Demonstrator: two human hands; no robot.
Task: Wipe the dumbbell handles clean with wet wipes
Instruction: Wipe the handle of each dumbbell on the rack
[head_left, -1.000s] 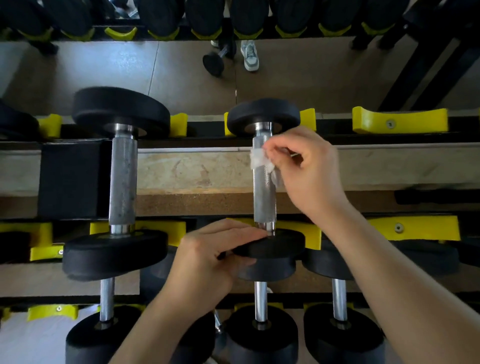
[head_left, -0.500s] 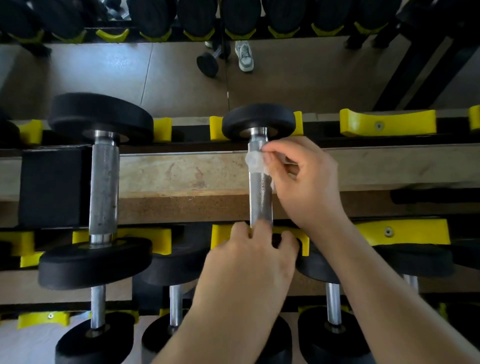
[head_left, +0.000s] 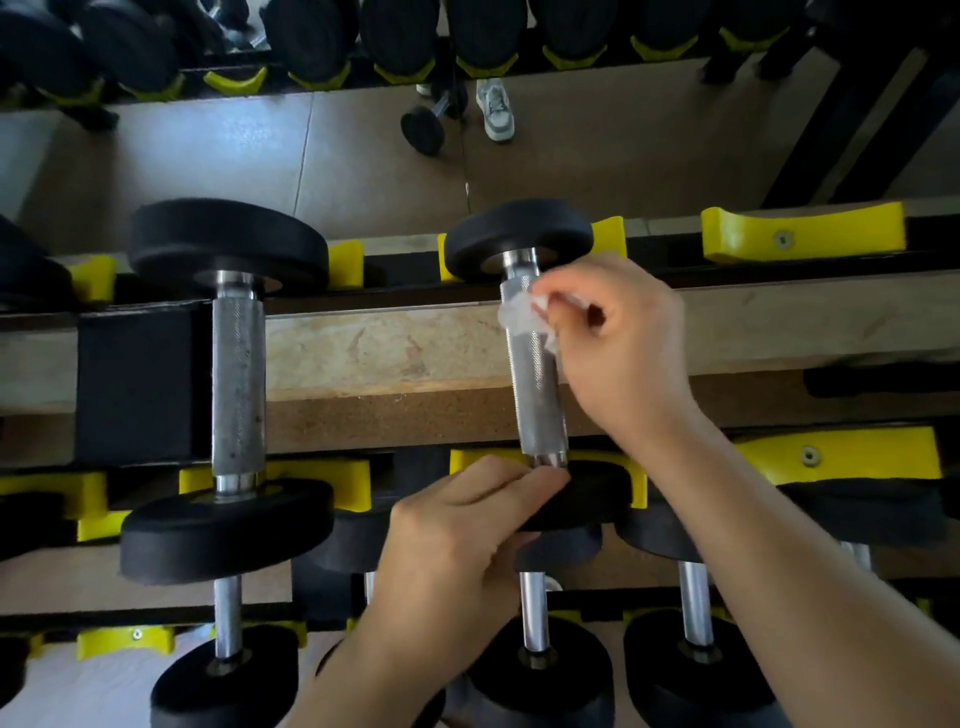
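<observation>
A small dumbbell with a knurled steel handle (head_left: 537, 387) lies across the top rack, its far black head (head_left: 519, 236) in a yellow cradle. My right hand (head_left: 618, 343) pinches a crumpled white wet wipe (head_left: 519, 312) against the far end of that handle. My left hand (head_left: 457, 551) grips the near black head (head_left: 587, 493) of the same dumbbell, fingers curled over its edge. A larger dumbbell with a spotted steel handle (head_left: 238, 384) lies to the left on the same rack.
Empty yellow cradles (head_left: 800, 234) sit on the rack to the right. Several smaller dumbbells (head_left: 535, 613) lie on the tier below. A mirror behind reflects another row of dumbbells, a shoe (head_left: 496, 106) and the floor.
My left hand has shifted from covering the near end of the handle to gripping the near head from the left. The right hand still holds the wipe at the handle's far end.
</observation>
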